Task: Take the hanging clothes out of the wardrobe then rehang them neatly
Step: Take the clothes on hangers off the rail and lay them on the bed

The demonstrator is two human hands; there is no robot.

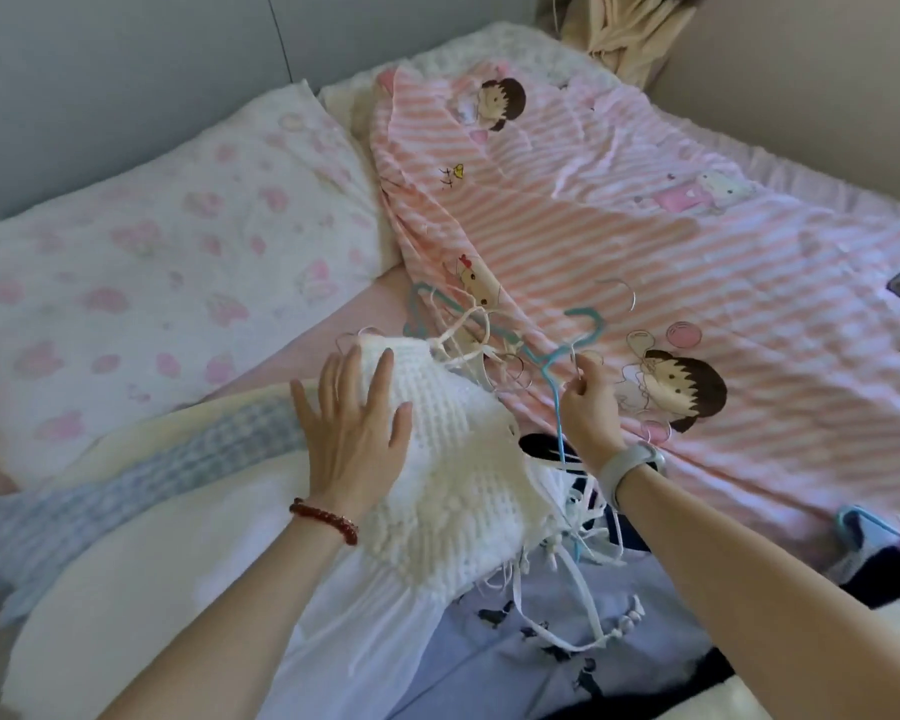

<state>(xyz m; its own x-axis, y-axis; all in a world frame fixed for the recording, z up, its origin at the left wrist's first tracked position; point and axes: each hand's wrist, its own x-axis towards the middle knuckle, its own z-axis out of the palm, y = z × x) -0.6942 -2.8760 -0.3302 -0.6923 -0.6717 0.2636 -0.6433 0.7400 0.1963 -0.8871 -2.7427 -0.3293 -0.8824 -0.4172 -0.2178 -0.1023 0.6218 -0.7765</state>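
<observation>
At the far left we are looking at a white pillow (141, 252) printed with pink flowers, lying against the grey wall (100, 70). Just below it we are seeing a blue checked garment (141, 470) and a plain white one (141, 589) heaped on the bed. We are resting our left hand (357, 439) flat, fingers spread wide and gripping nothing, on a white knitted top (453, 485) that is sitting on top of the heap. White straps and ties (557, 537) are trailing from its right edge over a pale blue garment (583, 657) with small dark figures, tangling among the hangers. We are pinching the wire hook of a hanger with our right hand (591, 407), fingers closed tight on it, beside a turquoise hanger (552, 371). Further right a pink striped quilt (697, 252) with cartoon children is covering the bed; small writing on it is too blurred to read. Another blue hanger (863, 527) is lying on dark clothes at the right edge.
</observation>
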